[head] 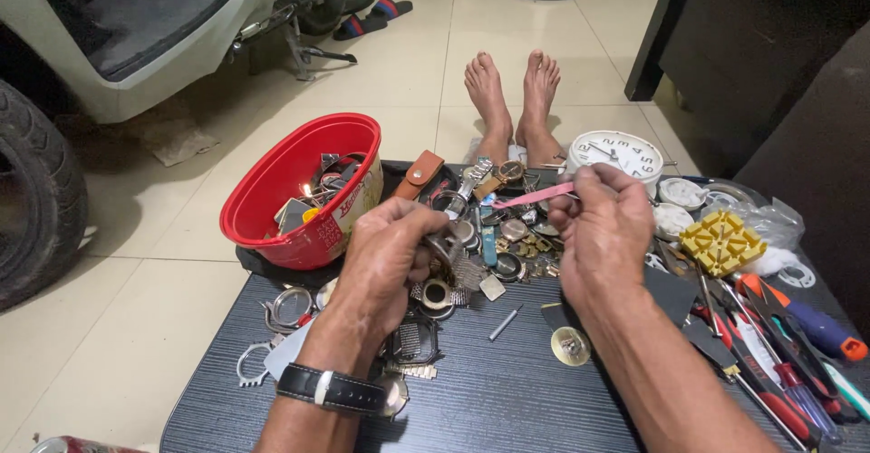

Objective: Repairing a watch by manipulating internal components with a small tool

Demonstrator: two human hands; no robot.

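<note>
My left hand (385, 258) is closed around a small metal watch case with a piece of its bracelet (446, 252), held above the dark table (507, 399). My right hand (603, 226) grips a thin pink tool (536, 196) that points left toward the watch. A black-strapped watch sits on my left wrist (335, 390). Loose watch cases, bracelets and small parts (507, 236) lie under and between both hands.
A red bucket (272, 181) of parts stands at the table's far left. A white round clock (621, 151), a yellow block holder (720, 240) and several screwdrivers (788, 344) lie to the right. My bare feet (512, 91) rest on the tiled floor beyond; a scooter (136, 27) is parked at left.
</note>
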